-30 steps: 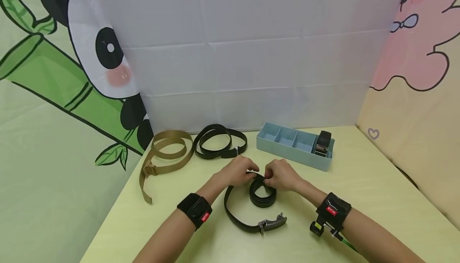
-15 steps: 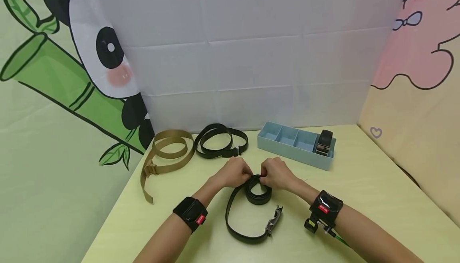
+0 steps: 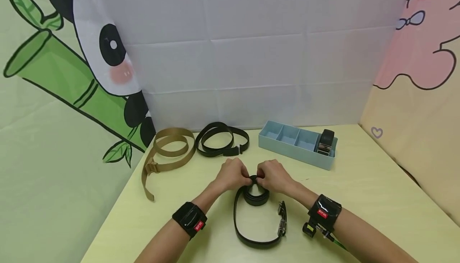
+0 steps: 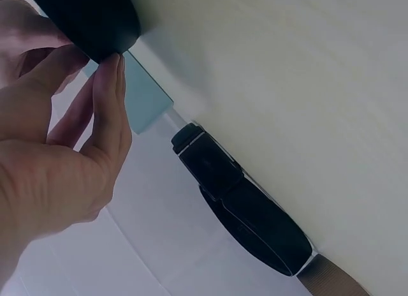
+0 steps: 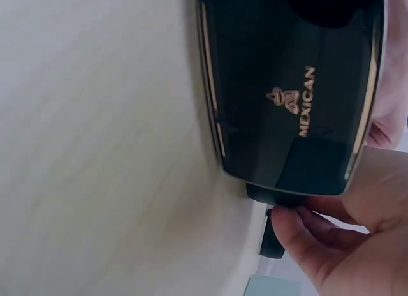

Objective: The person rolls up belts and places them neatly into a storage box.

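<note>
Buckle (image 3: 282,220): swung to point away from the person, long axis fore-and-aft, nearer than the fingers (image 4: 107,98)
Left hand (image 3: 231,175), right hand (image 3: 274,175): pinching the belt coil (image 3: 256,202)

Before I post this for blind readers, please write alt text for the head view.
A person's left hand and right hand hold the coiled part of a black belt at a pale yellow table, its buckle end loose nearer the camera. Behind lie a tan belt, another black belt and a blue divided box with a rolled belt in one end.
</note>
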Demonstrator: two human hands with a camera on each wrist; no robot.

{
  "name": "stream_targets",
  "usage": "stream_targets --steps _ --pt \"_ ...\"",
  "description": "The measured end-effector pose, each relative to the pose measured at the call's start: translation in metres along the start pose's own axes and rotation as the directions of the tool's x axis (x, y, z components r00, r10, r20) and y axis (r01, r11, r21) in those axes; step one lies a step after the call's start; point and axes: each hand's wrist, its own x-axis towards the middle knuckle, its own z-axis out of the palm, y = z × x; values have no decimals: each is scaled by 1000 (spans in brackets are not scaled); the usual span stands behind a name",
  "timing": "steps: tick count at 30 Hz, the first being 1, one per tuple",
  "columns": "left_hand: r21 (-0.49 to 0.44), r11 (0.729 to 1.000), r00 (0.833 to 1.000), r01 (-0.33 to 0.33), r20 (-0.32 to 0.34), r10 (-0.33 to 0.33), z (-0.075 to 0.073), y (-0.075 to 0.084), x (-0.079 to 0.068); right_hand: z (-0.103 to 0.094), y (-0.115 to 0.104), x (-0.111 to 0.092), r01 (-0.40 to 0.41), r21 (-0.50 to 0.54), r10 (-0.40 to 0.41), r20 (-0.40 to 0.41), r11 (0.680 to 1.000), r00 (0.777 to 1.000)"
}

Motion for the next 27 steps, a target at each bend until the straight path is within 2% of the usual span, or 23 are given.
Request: stream_targets --steps 4,9,13,16,18,21,27 --pt "13 1000 999 3 -32 -3 2 3 -4 -9 -5 -13 -22 -24 22 0 999 1000" --pt "10 1000 999 9 -42 -9 4 3 -11 -30 -20 -49 -109 -149 107 -17 983 994" --pt "24 1000 999 -10 -33 11 3 4 -17 -43 -30 -80 -234 -252 245 15 939 969" --pt "43 999 999 -24 -37 26 1 4 -21 -49 -35 -98 -293 -222 318 87 930 944" --pt "54 998 999 -31 -42 34 0 4 -23 -51 -37 -105 -284 -154 304 132 946 943" --pt "62 997 998 -36 -44 38 -2 2 -25 -52 -36 -109 -238 -69 247 162 969 956" --pt "55 996 997 -63 -30 65 -3 0 -31 -52 -24 -92 -205 -97 215 103 974 971"
